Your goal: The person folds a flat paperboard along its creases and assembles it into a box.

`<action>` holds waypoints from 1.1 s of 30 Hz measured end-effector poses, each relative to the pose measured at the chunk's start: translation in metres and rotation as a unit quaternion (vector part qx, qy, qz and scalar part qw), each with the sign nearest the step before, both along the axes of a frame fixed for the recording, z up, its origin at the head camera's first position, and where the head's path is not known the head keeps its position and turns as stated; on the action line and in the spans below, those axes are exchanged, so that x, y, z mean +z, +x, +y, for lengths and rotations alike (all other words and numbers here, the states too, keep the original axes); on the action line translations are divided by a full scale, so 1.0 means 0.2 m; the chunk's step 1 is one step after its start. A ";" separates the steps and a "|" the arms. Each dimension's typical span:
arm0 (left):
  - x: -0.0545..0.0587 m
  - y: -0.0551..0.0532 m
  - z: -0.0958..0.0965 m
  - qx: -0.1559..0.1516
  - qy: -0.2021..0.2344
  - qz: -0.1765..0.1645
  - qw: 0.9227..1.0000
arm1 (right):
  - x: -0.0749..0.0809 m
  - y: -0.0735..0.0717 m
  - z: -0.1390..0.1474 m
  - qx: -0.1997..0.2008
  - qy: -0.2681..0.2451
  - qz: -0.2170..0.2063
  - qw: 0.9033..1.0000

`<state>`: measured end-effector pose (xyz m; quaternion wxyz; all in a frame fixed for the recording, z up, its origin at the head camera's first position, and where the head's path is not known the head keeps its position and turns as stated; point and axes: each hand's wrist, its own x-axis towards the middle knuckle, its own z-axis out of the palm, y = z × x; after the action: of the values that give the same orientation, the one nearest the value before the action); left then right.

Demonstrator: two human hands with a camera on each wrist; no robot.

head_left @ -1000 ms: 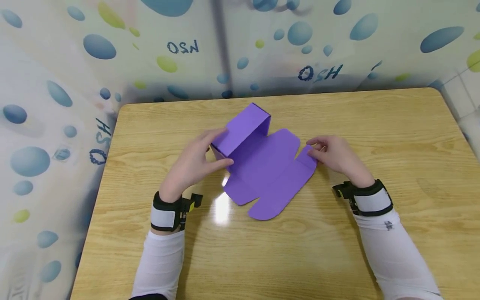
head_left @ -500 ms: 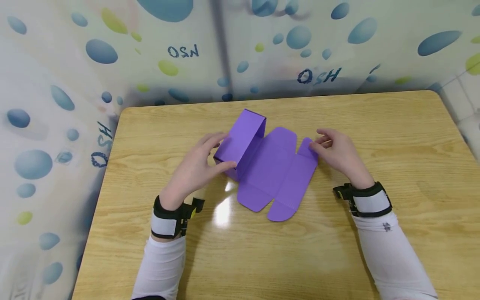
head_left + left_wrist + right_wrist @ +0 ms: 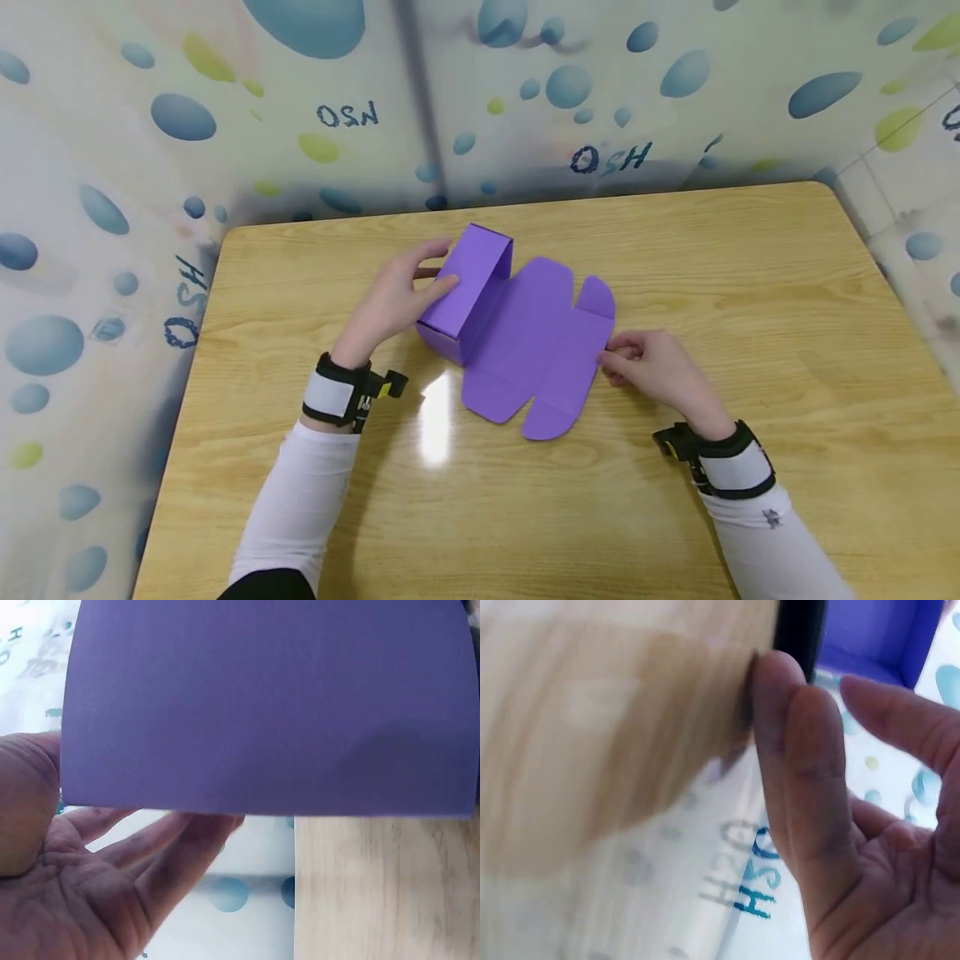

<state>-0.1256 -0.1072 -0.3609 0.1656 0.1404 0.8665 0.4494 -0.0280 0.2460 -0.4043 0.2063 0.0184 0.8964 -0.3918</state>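
A purple cardboard box (image 3: 472, 275) sits tilted on the wooden table, its raised body at the left and its lid (image 3: 532, 333) folded out flat toward the right. Rounded flaps (image 3: 596, 296) stick out at the lid's ends. My left hand (image 3: 386, 300) holds the body from the left, thumb on the top panel and fingers behind. In the left wrist view a plain purple panel (image 3: 262, 705) hides part of those fingers. With thumb above and fingers below, my right hand (image 3: 663, 371) pinches the lid's outer edge; a dark edge shows between them in the right wrist view.
The wooden table (image 3: 750, 292) has rounded back corners. Behind it and to its left stands a pale wall covering (image 3: 247, 100) with blue and green spots. Light glares off the tabletop in front of the box.
The box has turned, its lid swinging toward the front and right, and its body has shifted left. My right hand has moved from the back corner flap down to the middle of the lid's edge.
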 end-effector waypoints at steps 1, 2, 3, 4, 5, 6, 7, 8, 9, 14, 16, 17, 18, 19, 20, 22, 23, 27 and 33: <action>-0.01 0.00 0.00 -0.001 0.001 -0.006 1.000 | -0.01 -0.01 -0.01 0.005 0.002 0.010 1.000; -0.01 0.01 0.00 0.000 0.004 -0.010 1.000 | -0.01 -0.02 -0.01 0.010 0.007 0.015 1.000; -0.02 0.02 0.00 0.004 0.009 -0.011 1.000 | -0.01 -0.04 -0.01 0.015 0.009 0.020 1.000; -0.02 0.04 0.01 0.009 0.009 -0.009 1.000 | -0.01 -0.07 -0.01 0.021 0.019 0.021 0.999; -0.03 0.06 0.01 0.016 0.008 -0.005 1.000 | 0.00 -0.10 0.00 0.028 0.028 0.019 0.999; -0.03 0.09 0.02 0.027 0.006 -0.001 1.000 | 0.00 -0.15 0.01 0.034 0.034 0.018 0.999; -0.03 0.13 0.03 0.038 0.004 0.000 0.999 | 0.00 -0.19 0.02 0.041 0.042 0.018 0.998; -0.04 0.16 0.04 0.051 0.000 0.005 0.999 | 0.01 -0.24 0.02 0.049 0.051 0.016 0.997; -0.05 0.20 0.05 0.062 -0.004 0.012 0.998 | 0.01 -0.29 0.03 0.059 0.063 0.019 0.996; -0.06 0.37 0.11 0.098 -0.055 0.050 0.992 | 0.04 -0.49 0.03 0.095 0.119 0.038 0.988; -0.05 0.42 0.13 0.102 -0.079 0.070 0.989 | 0.05 -0.52 0.03 0.095 0.129 0.036 0.986; -0.05 0.43 0.14 0.104 -0.089 0.080 0.987 | 0.05 -0.53 0.03 0.093 0.132 0.034 0.986; -0.04 0.45 0.14 0.107 -0.098 0.089 0.985 | 0.05 -0.54 0.03 0.091 0.131 0.032 0.987; -0.03 0.45 0.13 0.112 -0.102 0.095 0.984 | 0.05 -0.54 0.03 0.088 0.129 0.033 0.987; -0.02 0.45 0.13 0.120 -0.103 0.105 0.982 | 0.06 -0.53 0.03 0.086 0.127 0.034 0.988; 0.00 0.44 0.11 0.138 -0.095 0.126 0.978 | 0.06 -0.50 0.04 0.081 0.120 0.041 0.989; 0.01 0.43 0.09 0.148 -0.085 0.135 0.976 | 0.06 -0.48 0.05 0.078 0.114 0.044 0.989; 0.04 0.32 0.04 0.164 -0.022 0.153 0.974 | 0.05 -0.35 0.08 0.066 0.095 0.055 0.992; -0.02 0.14 -0.01 0.131 0.032 0.077 0.988 | 0.01 -0.14 0.08 0.048 0.060 0.036 0.996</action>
<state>-0.0970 -0.1094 -0.3649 0.0332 0.0652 0.8729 0.4825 -0.0556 0.2615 -0.4018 0.1906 -0.0268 0.9251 -0.3274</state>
